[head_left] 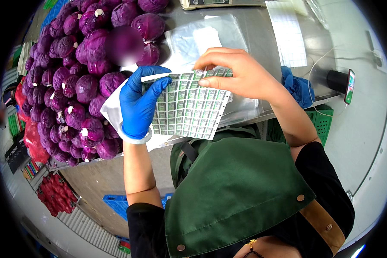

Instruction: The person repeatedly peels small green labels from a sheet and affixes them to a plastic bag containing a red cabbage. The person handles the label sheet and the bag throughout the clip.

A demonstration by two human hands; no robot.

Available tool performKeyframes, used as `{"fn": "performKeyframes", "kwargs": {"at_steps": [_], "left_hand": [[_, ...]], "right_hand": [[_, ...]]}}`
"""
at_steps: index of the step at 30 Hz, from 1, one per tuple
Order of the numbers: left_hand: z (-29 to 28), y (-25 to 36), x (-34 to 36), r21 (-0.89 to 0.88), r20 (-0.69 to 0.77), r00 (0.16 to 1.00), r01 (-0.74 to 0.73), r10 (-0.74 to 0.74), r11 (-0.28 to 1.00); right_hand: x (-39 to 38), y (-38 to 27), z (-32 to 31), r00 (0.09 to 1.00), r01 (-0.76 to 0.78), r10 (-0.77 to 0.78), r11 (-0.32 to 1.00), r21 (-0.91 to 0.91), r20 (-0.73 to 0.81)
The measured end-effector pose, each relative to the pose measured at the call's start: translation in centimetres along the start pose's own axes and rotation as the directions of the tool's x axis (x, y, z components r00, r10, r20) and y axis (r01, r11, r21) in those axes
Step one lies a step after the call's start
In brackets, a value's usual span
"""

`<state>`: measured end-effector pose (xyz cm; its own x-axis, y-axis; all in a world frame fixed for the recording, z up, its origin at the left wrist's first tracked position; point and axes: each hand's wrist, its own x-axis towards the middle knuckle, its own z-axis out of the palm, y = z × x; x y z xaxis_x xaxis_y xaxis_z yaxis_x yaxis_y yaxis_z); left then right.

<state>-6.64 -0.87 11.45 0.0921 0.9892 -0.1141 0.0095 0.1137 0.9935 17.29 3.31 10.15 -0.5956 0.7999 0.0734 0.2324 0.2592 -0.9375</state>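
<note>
A sheet of small green, black and white labels (185, 107) hangs between both hands above the table's front edge. My left hand (137, 103), in a blue glove, pinches the sheet's upper left corner between thumb and fingers, where a white edge curls over. A piece of white paper (112, 105) shows beside that wrist. My bare right hand (241, 71) grips the top right edge, thumb in front and the other fingers partly hidden behind. Clear plastic bags (232, 32) lie flat on the table beyond the hands. To the left rises a big pile of red cabbages (86, 87).
A scale (223, 3) stands at the table's far edge, near a gridded paper sheet (287, 34). A crumpled blue cloth (297, 88) lies at the right end, by a phone (350, 87) with a cable. Below are a green crate (321, 128) and a blue pallet (116, 205).
</note>
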Motion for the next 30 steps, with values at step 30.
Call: {"fn": "performKeyframes", "kwargs": {"at_steps": [30], "left_hand": [[-5.6, -6.2, 3.2, 0.155, 0.06, 0.935, 0.338, -0.35, 0.928]], "right_hand": [[-1.7, 3.0, 1.4, 0.797, -0.03, 0.166, 0.971, 0.237, -0.58]]}}
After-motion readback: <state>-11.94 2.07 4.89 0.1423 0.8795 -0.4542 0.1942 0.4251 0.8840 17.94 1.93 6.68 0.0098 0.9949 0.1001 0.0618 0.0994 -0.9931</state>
